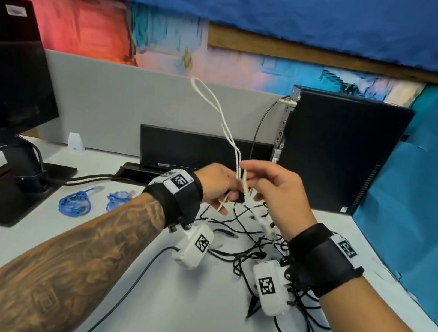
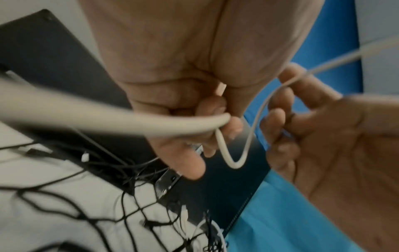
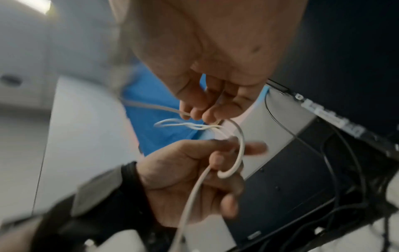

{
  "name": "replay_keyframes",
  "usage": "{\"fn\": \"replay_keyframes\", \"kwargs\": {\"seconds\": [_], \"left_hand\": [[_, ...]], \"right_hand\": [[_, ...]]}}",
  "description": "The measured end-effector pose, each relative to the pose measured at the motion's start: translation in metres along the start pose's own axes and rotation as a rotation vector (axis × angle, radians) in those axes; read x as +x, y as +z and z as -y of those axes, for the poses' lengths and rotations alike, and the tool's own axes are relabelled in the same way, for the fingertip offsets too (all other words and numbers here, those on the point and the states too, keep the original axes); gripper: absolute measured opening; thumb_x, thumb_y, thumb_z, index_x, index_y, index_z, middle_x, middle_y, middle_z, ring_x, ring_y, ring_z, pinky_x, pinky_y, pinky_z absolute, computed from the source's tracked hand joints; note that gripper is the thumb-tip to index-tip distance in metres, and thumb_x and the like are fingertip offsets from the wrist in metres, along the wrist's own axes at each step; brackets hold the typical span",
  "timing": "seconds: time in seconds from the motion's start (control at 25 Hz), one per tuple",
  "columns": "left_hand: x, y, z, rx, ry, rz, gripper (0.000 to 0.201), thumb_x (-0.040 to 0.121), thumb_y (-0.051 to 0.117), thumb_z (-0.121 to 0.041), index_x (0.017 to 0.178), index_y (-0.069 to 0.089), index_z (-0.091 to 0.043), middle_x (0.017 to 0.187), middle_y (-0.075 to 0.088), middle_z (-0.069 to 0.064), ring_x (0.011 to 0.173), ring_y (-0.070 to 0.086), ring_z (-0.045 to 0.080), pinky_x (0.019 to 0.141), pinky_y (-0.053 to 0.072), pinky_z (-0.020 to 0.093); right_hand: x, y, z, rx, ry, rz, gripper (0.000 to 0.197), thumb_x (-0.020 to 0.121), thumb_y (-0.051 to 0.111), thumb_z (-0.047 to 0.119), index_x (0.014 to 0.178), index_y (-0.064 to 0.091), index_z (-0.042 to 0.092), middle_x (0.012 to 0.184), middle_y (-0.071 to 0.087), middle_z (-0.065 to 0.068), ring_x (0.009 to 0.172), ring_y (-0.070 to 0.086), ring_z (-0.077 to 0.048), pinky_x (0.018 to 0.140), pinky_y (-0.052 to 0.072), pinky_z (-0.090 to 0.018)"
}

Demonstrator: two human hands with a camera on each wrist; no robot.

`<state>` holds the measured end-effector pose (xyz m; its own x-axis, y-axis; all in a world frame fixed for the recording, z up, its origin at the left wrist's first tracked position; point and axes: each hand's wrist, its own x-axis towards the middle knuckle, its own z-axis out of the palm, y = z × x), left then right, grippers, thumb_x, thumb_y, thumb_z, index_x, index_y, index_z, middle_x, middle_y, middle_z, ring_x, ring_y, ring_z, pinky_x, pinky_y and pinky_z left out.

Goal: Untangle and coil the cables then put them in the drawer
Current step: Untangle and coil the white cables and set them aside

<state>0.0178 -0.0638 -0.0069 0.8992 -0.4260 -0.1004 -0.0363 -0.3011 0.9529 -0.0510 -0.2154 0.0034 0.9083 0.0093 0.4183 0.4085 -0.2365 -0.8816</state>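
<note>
Left hand (image 1: 219, 184): my fingers curl round the white cable (image 1: 221, 114); its loops stand up (doubled)
Right hand (image 1: 274, 187): my fingertips pinch that cable
Black cables (image 1: 244, 251): tangled on the desk (image 1: 188, 318)

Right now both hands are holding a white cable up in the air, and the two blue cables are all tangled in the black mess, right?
Not quite. The two blue cables lie coiled on the table to the left, apart from the black tangle, as the head view shows. The left hand and right hand do hold the white cable up.
</note>
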Motion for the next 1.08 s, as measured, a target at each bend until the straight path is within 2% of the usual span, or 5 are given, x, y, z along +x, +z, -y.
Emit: {"fn": "replay_keyframes", "kwargs": {"seconds": [0.32,0.48,0.68,0.84,1.08], "left_hand": [[-0.008,0.021,0.032,-0.059,-0.15,0.252,0.011,0.099,0.047,-0.006,0.094,0.056,-0.007,0.071,0.064,0.009,0.048,0.054,0.009,0.054,0.058,0.033],[-0.012,0.012,0.043,-0.04,-0.171,0.05,0.021,0.101,0.052,-0.03,0.11,0.06,-0.013,0.109,0.064,0.006,0.068,0.065,0.015,0.057,0.058,0.036],[-0.025,-0.002,0.038,-0.298,-0.053,0.127,0.049,0.101,0.043,-0.05,0.079,0.064,-0.011,0.061,0.058,0.006,0.063,0.061,0.023,0.088,0.052,0.044],[-0.033,-0.007,0.045,-0.338,-0.069,0.093,0.038,0.1,0.05,-0.043,0.074,0.055,-0.016,0.057,0.024,-0.006,0.047,0.021,0.009,0.043,0.034,0.024],[-0.04,-0.026,0.031,-0.796,0.128,0.298,0.025,0.09,0.037,-0.016,0.084,0.06,-0.007,0.057,0.031,-0.005,0.049,0.021,0.01,0.047,0.027,0.024]], "right_hand": [[-0.012,-0.003,-0.035,-0.425,-0.019,0.26,0.016,0.098,0.057,0.018,0.094,0.067,0.029,0.095,0.067,0.006,0.089,0.064,-0.01,0.082,0.055,-0.033],[-0.006,-0.003,-0.039,-0.379,0.034,0.178,0.017,0.104,0.05,0.023,0.098,0.065,0.029,0.08,0.061,0.012,0.07,0.055,-0.001,0.07,0.047,-0.027],[0.01,-0.005,-0.035,-0.277,0.014,-0.06,0.014,0.103,0.053,0.024,0.1,0.066,0.02,0.078,0.056,0.008,0.066,0.049,0.0,0.065,0.042,-0.016],[0.017,-0.014,-0.025,-0.352,0.062,0.141,0.014,0.094,0.067,0.027,0.087,0.072,0.015,0.087,0.071,0.004,0.079,0.064,-0.002,0.077,0.051,-0.015],[0.02,0.007,-0.033,-0.238,0.064,0.146,0.015,0.098,0.063,0.027,0.09,0.075,0.023,0.071,0.065,0.017,0.063,0.056,0.004,0.061,0.043,-0.011]]}}
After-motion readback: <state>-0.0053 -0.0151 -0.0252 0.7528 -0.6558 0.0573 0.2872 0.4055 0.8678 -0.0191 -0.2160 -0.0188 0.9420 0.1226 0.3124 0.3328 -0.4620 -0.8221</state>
